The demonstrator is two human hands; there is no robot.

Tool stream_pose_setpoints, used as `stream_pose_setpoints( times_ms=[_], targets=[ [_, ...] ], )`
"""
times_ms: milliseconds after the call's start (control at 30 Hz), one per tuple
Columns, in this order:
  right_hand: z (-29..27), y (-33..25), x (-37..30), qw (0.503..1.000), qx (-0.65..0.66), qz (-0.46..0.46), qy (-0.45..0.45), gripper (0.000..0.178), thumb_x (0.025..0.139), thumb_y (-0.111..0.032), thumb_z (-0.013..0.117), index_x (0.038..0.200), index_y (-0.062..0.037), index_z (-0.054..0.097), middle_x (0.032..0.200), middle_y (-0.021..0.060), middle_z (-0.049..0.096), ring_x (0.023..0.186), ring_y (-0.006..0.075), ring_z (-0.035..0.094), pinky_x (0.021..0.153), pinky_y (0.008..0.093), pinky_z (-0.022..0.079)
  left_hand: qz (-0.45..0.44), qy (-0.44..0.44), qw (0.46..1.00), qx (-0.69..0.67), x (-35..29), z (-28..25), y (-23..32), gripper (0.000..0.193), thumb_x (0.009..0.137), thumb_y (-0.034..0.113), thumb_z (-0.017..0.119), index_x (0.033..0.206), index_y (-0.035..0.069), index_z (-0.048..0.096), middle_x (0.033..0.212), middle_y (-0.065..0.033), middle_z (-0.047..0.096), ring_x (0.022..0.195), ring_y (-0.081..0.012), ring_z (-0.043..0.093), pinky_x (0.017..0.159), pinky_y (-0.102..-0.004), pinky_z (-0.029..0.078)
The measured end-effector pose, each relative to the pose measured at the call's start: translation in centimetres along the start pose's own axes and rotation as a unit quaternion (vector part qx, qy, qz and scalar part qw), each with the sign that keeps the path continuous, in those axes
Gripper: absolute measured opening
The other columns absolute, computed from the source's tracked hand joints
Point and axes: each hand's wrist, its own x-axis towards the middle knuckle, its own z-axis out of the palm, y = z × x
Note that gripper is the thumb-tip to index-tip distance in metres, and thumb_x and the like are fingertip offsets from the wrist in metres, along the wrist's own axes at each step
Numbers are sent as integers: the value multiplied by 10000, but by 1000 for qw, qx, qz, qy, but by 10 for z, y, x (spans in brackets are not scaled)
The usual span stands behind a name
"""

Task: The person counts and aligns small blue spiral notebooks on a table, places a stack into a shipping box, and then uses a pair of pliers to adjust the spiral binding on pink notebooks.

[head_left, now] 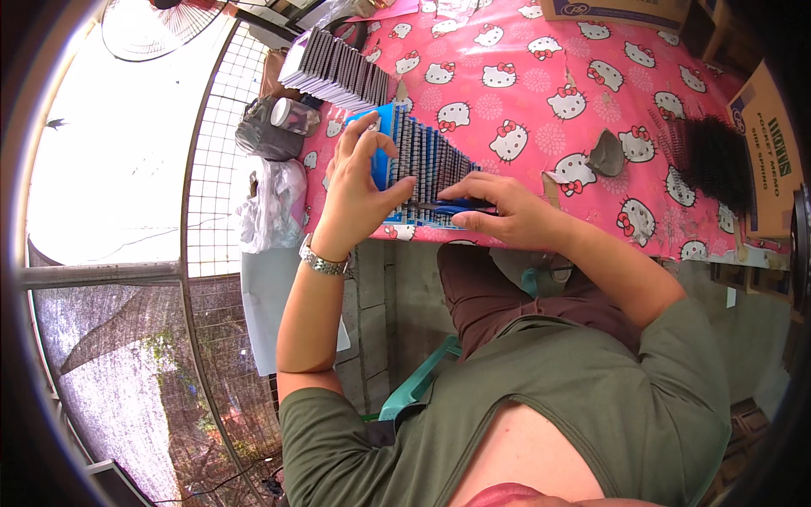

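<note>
A row of small spiral notebooks (427, 160) with blue covers stands packed together at the table's near left edge, their wire coils facing up. My left hand (359, 173), a metal watch on its wrist, is curled over the left end of the row. Its fingers bend over a blue cover and its thumb presses near the coils. In my right hand (511, 207) is a pair of blue-handled pliers (463, 205), held low across the near end of the row. The metal jaws reach left toward the coils by my left thumb; their exact contact is too small to tell.
Behind the row stands another packed row of notebooks (338, 72). A pile of loose black coils (714, 160) and a cardboard carton (764, 152) are at the right. A grey scrap (606, 155) lies on the pink tablecloth (511, 93). A jar (291, 116) and plastic bag (274, 198) sit left.
</note>
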Motion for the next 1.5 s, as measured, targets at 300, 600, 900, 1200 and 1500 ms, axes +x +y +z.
stream_pose_setpoints(
  times_ms=[300,600,900,1200,1500],
  targets=[
    [8,-2,1,999,4,32,-15,346,941,-274,610,1179,-24,634,912,149,669,875,320,648,840,403,509,-5,-3,1000,3,0,2,-2,399,669,193,772,1000,124,560,1439,-155,435,1335,-387,412,1055,-511,329],
    [0,-3,-9,997,-55,-42,40,442,814,-220,753,1219,-86,637,1100,135,601,1065,295,591,931,408,463,-6,-32,998,54,2,-1,12,531,630,163,771,1075,113,485,1436,-166,366,1348,-398,357,1060,-535,318],
    [-1,1,-3,990,-113,-78,23,425,806,-266,762,1179,-94,656,1097,119,609,1058,307,581,954,429,434,-6,-31,998,56,1,1,8,516,625,166,740,1068,122,479,1436,-166,368,1353,-395,355,1057,-532,312],
    [-1,0,2,996,-67,-62,3,364,839,-252,735,1147,-70,666,1052,140,617,1003,308,608,886,414,474,-17,-36,998,57,1,0,6,515,624,189,739,1070,131,489,1456,-152,367,1366,-380,347,1062,-546,289],
    [-9,8,2,993,-84,-85,18,420,778,-203,773,1159,-74,650,1083,140,620,1037,317,605,903,414,477,-21,-37,998,53,0,1,6,513,627,193,740,1071,131,491,1457,-150,369,1371,-379,341,1065,-545,285]
  ],
)
